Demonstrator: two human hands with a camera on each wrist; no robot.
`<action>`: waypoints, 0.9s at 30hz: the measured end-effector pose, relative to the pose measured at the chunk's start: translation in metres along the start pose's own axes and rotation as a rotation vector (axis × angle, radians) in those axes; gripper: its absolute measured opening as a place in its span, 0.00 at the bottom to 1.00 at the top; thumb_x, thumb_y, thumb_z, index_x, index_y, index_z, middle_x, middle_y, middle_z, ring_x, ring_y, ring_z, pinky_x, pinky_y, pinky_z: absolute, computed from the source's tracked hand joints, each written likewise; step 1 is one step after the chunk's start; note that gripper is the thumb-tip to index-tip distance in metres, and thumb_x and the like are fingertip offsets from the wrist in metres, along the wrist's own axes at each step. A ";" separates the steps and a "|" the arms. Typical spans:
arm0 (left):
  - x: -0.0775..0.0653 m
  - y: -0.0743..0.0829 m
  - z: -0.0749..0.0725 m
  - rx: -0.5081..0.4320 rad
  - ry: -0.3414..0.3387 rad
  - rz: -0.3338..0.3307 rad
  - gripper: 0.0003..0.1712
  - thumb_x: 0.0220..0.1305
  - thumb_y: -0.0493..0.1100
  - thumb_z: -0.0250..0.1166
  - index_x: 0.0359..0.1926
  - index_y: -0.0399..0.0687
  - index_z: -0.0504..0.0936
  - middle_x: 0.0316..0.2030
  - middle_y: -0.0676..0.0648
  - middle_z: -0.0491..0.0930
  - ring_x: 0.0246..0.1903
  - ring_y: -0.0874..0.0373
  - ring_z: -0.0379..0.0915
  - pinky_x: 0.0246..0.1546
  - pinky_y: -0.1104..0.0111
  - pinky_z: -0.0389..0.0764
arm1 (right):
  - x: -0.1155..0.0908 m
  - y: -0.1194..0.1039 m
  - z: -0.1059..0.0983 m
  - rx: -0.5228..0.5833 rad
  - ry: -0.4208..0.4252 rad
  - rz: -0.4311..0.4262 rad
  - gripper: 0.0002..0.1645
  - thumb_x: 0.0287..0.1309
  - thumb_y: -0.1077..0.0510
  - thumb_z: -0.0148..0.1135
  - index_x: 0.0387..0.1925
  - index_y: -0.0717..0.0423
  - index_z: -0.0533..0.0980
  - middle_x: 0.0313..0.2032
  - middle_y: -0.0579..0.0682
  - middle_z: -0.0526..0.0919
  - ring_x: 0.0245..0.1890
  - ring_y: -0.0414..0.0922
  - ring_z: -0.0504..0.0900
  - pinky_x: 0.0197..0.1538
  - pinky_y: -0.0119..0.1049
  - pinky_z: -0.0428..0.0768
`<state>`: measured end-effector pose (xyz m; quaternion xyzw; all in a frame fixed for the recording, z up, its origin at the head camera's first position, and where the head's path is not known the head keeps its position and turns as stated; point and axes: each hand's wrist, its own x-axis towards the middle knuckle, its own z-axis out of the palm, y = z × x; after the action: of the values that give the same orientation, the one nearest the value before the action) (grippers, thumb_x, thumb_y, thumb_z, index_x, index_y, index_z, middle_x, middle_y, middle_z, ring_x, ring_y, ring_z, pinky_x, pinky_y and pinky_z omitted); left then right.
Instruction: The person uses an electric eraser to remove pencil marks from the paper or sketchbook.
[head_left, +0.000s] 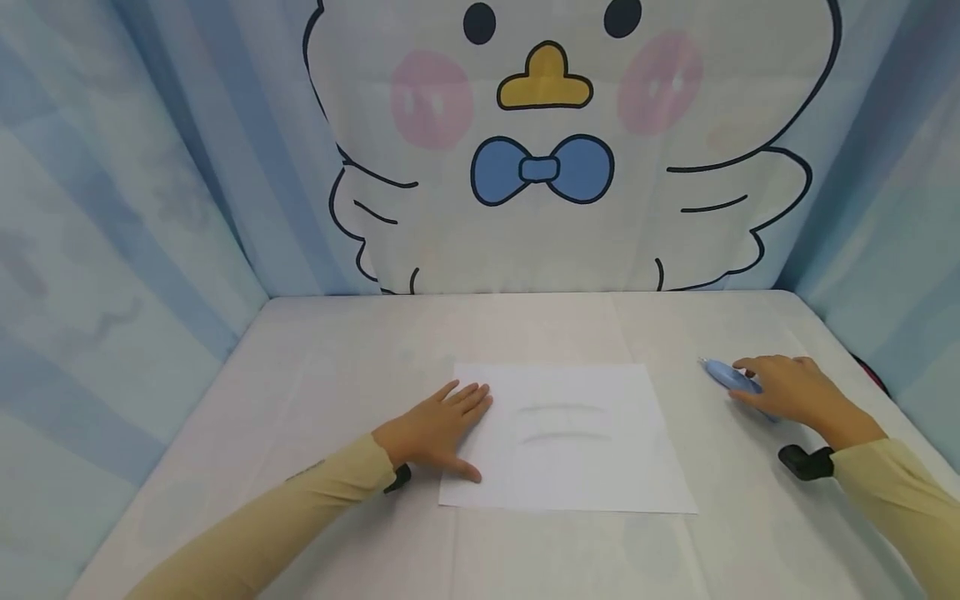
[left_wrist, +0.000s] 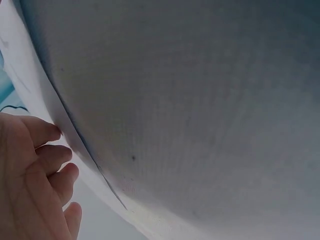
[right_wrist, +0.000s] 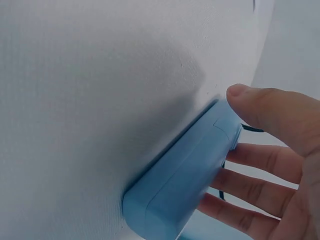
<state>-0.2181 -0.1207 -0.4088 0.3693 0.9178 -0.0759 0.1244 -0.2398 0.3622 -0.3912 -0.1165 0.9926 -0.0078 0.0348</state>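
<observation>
A white sheet of paper (head_left: 570, 475) lies on the table with two faint grey curved streaks across it. My left hand (head_left: 442, 427) rests on its left edge, fingers spread and thumb near the lower left corner. In the left wrist view the fingertips (left_wrist: 66, 154) sit along the paper's edge. To the right of the sheet is a light blue pen-shaped device (head_left: 723, 374) with a small pale tip, lying slantwise. My right hand (head_left: 798, 396) is at this device, thumb on one side and fairly straight fingers (right_wrist: 255, 190) on the other.
A white cloth covers the table (head_left: 360, 350). Behind it hangs a curtain (head_left: 525, 242) printed with a cartoon bird, and blue striped curtains (head_left: 112, 208) stand at both sides. A dark wrist camera (head_left: 806, 461) sits under the right cuff.
</observation>
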 end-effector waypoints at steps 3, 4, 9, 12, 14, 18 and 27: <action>0.000 -0.001 0.000 -0.010 -0.006 -0.008 0.64 0.47 0.79 0.55 0.74 0.47 0.46 0.75 0.47 0.43 0.74 0.54 0.39 0.74 0.57 0.40 | 0.003 0.000 0.000 0.025 -0.020 0.000 0.35 0.51 0.48 0.65 0.51 0.73 0.72 0.41 0.67 0.81 0.36 0.56 0.80 0.41 0.56 0.76; 0.000 -0.001 0.000 -0.015 -0.010 -0.009 0.64 0.47 0.80 0.55 0.74 0.47 0.46 0.75 0.47 0.43 0.74 0.54 0.39 0.74 0.57 0.40 | 0.003 0.000 0.001 0.032 -0.029 0.002 0.35 0.51 0.48 0.65 0.51 0.73 0.72 0.40 0.67 0.81 0.34 0.54 0.80 0.39 0.54 0.77; 0.001 -0.002 0.002 -0.034 -0.015 -0.014 0.64 0.46 0.80 0.55 0.74 0.47 0.46 0.75 0.47 0.44 0.74 0.53 0.40 0.74 0.57 0.42 | 0.007 -0.003 0.004 0.046 -0.034 0.010 0.31 0.51 0.53 0.66 0.49 0.74 0.72 0.39 0.67 0.80 0.33 0.53 0.78 0.39 0.52 0.78; 0.000 -0.003 0.003 -0.034 -0.012 -0.020 0.64 0.46 0.80 0.56 0.74 0.48 0.46 0.75 0.47 0.44 0.74 0.53 0.41 0.74 0.57 0.43 | 0.010 -0.006 0.005 0.034 -0.025 0.020 0.29 0.51 0.56 0.66 0.48 0.75 0.73 0.40 0.69 0.79 0.37 0.58 0.79 0.42 0.54 0.78; 0.001 -0.003 0.003 -0.039 -0.014 -0.018 0.64 0.46 0.80 0.56 0.74 0.47 0.46 0.75 0.47 0.44 0.74 0.52 0.41 0.73 0.57 0.43 | 0.010 -0.006 0.007 0.029 -0.023 0.025 0.28 0.51 0.57 0.66 0.48 0.75 0.73 0.42 0.70 0.79 0.39 0.60 0.79 0.44 0.56 0.77; 0.000 0.000 0.005 -0.048 -0.021 -0.015 0.65 0.46 0.80 0.56 0.74 0.47 0.46 0.75 0.47 0.43 0.74 0.52 0.40 0.73 0.57 0.44 | 0.006 -0.008 0.008 0.015 -0.008 0.011 0.28 0.51 0.57 0.65 0.50 0.73 0.72 0.44 0.73 0.76 0.43 0.65 0.78 0.47 0.59 0.76; -0.001 -0.002 0.002 -0.036 -0.002 -0.004 0.64 0.47 0.79 0.55 0.74 0.46 0.45 0.75 0.46 0.43 0.74 0.53 0.40 0.73 0.58 0.46 | 0.002 -0.035 -0.008 -0.013 0.185 -0.103 0.26 0.51 0.59 0.64 0.51 0.65 0.72 0.35 0.63 0.73 0.25 0.47 0.73 0.33 0.48 0.82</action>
<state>-0.2185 -0.1237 -0.4104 0.3652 0.9196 -0.0602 0.1316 -0.2345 0.3278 -0.3821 -0.1662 0.9843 -0.0138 -0.0583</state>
